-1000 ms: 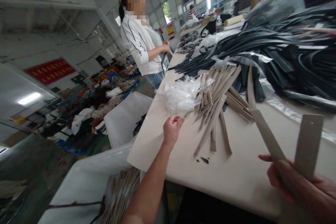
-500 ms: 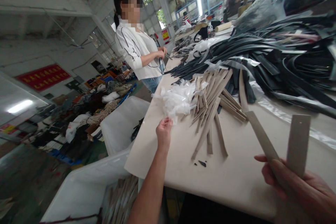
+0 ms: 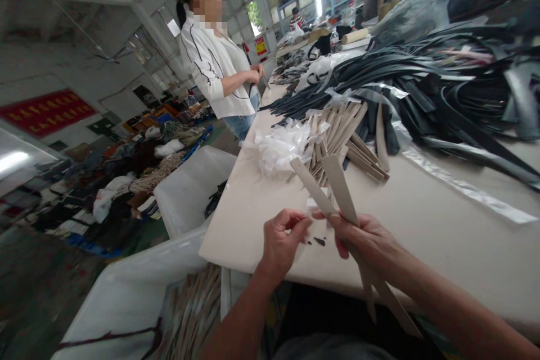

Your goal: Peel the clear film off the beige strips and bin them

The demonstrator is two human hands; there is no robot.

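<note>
Above the table edge (image 3: pixel 236 247), the right grip (image 3: pixel 363 236) pinches two tan strips (image 3: pixel 333 191); the left grip (image 3: pixel 282 239) pinches beside them

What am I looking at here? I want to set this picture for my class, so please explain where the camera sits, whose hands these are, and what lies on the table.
The camera is worn on a person's head and looks down at their own bare hands. The right hand grips two long beige strips. The left hand is pinched beside them, at a small white piece. On the cream table lie a pile of beige strips, crumpled clear plastic and a heap of black straps. A co-worker in a white jacket stands further along.
</note>
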